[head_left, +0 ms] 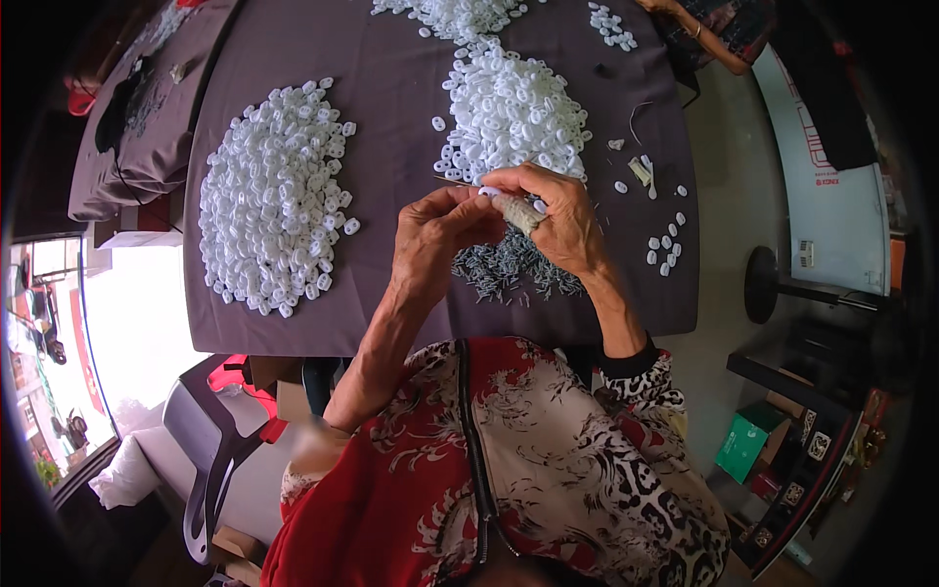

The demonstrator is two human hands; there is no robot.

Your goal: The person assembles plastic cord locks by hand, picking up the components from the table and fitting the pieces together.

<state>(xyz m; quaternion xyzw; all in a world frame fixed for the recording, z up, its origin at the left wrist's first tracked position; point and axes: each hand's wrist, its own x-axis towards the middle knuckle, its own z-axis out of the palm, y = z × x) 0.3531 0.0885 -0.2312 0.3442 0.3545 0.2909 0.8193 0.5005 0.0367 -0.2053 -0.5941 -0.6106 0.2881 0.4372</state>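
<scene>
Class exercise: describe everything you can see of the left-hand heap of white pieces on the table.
The heap of white pieces is a broad, loose mound, longer front to back than across. Its small rounded pieces have slot-like openings and look like smooth plastic. They lie at mixed angles on the dark tablecloth, with stragglers along the right edge. Neither hand touches it.

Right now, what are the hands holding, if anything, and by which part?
A small white piece, held where the left hand and right hand meet. Which edge is gripped, and by which hand, can't be told.
</scene>
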